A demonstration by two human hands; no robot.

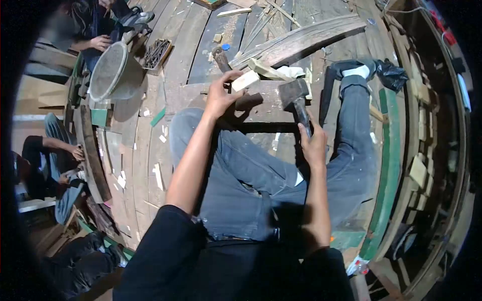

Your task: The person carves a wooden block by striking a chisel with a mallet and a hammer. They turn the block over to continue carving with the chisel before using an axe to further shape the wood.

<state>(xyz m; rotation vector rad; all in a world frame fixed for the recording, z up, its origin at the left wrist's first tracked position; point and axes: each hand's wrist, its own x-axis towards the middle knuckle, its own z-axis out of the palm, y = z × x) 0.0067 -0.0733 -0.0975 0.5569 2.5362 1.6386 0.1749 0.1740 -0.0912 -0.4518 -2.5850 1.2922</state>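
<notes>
My left hand (221, 96) holds a small pale wooden block (245, 81) between thumb and fingers, above a dark plank (183, 98) lying across in front of my lap. My right hand (314, 141) is wrapped round the handle of a hammer (293, 92) with a dark, blocky head. The hammer head is over the plank, to the right of the block and apart from it. Behind them lie a pale wooden strip (267, 70) and a crumpled white piece (290, 71). A short rounded wooden piece (221, 59) stands out beyond my left hand.
At the upper left are a grey bucket (113, 75) and a box of nails (157, 54). A long weathered beam (306, 40) lies ahead. Other people sit on the left, one with a hand (100, 42) near the bucket. A green-edged board (385, 170) runs along the right.
</notes>
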